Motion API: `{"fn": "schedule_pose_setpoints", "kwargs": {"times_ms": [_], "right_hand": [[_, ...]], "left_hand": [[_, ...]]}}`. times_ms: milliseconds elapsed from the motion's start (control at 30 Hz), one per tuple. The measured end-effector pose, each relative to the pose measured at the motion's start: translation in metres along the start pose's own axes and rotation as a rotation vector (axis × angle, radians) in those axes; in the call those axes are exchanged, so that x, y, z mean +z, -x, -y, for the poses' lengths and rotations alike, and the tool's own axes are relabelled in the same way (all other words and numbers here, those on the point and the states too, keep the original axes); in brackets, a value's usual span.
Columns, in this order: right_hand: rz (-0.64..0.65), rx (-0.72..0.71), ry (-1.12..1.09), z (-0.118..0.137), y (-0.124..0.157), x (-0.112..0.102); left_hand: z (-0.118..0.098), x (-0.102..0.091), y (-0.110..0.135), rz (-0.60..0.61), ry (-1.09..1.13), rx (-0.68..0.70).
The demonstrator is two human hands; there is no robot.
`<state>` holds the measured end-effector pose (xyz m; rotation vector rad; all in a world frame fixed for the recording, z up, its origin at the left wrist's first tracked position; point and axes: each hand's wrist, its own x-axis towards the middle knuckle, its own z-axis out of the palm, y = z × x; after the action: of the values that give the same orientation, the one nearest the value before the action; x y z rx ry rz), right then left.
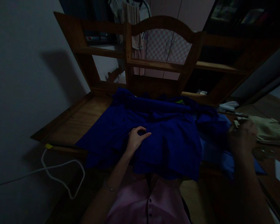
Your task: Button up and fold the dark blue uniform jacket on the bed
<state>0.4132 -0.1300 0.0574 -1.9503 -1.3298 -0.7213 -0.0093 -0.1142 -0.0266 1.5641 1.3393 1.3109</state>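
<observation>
A dark blue garment (168, 137) lies spread over a wooden table (79, 121), its front edge hanging over the near side. My left hand (136, 138) rests on the cloth near its middle, thumb and forefinger pinching a fold. My right hand (244, 137) hovers at the garment's right edge, dim and blurred, fingers curled; what it holds, if anything, I cannot make out. A lighter blue cloth (214, 152) shows beneath the dark one on the right.
A wooden shelf unit with a mirror (163, 59) stands at the table's back. A pale green cloth (270, 132) lies at far right. A white cable (60, 174) hangs off the table's left corner. Clothes hang behind (130, 18). The grey wall (18, 93) is on the left.
</observation>
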Motion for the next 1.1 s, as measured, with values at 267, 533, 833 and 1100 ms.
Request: {"fn": "schedule_pose_setpoints", "kwargs": {"times_ms": [267,533,833,1100], "right_hand": [[0.495,-0.442,-0.391,0.149,0.112,-0.057],[0.670,-0.838,-0.350,0.164,0.167,-0.059],[0.641,-0.826,-0.375,0.122,0.150,-0.059],[0.628,-0.734,-0.377,0.146,0.163,-0.075]], "left_hand": [[-0.002,-0.001,0.005,-0.003,0.015,0.024],[-0.006,0.006,0.008,-0.099,-0.032,0.031],[-0.013,-0.007,0.013,0.000,-0.068,0.071],[-0.044,-0.046,0.078,-0.004,-0.294,0.153]]}}
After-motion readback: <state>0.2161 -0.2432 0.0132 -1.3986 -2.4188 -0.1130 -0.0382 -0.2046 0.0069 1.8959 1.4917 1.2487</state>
